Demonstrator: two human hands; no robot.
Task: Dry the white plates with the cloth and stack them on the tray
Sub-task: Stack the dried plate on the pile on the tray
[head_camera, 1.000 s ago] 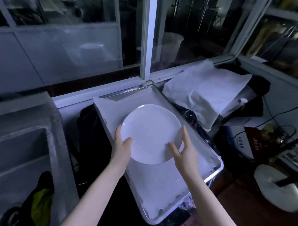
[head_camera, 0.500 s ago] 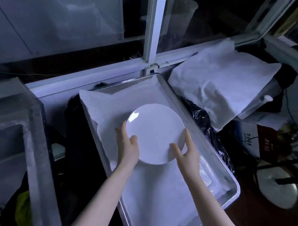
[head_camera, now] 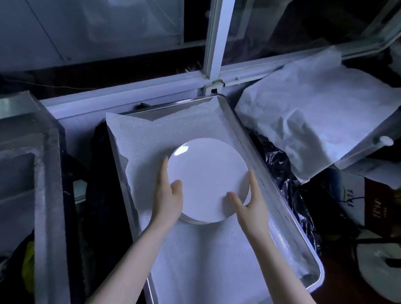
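Observation:
Both my hands hold a round white plate low over a metal tray lined with white mesh cloth. My left hand grips the plate's near-left rim, thumb on top. On the near-right rim, my right hand holds it the same way. Under the plate's near edge a second white rim shows, so it sits on or just above another plate. A large crumpled white cloth lies to the right of the tray.
A grey sink basin stands at the left. A window sill and white frame post run behind the tray. Black plastic lies between tray and cloth. Cluttered boxes and cables fill the right edge.
Both hands have lowered the plate toward the tray's middle, down to the plate rim beneath it. The camera has tilted down and closer.

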